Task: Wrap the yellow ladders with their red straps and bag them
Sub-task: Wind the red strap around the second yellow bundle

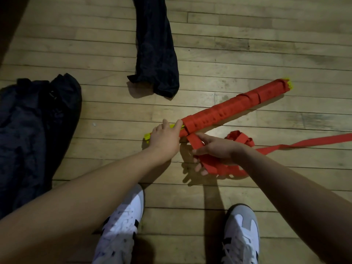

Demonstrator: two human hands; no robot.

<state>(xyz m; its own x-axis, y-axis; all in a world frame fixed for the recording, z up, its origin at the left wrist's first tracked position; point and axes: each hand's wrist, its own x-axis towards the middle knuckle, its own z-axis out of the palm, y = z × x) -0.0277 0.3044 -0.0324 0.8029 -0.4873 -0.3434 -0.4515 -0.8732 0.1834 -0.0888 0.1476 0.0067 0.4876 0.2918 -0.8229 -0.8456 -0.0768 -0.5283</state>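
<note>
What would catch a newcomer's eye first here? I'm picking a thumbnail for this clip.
The red-wrapped ladder bundle lies slanted across the wooden floor at centre right, yellow tips poking out of both ends. The left hand grips its near end while the right hand holds the loose red strap, which trails off to the right. Two dark bags stand out too: one at top centre, one at far left.

ladder (288, 83): yellow, shows at both ends of the bundle
strap (224, 109): red
bags (158, 54): black
shoes (122, 221): white with grey and black patches
floor (247, 44): pale tan wood planks, dark seams
</note>
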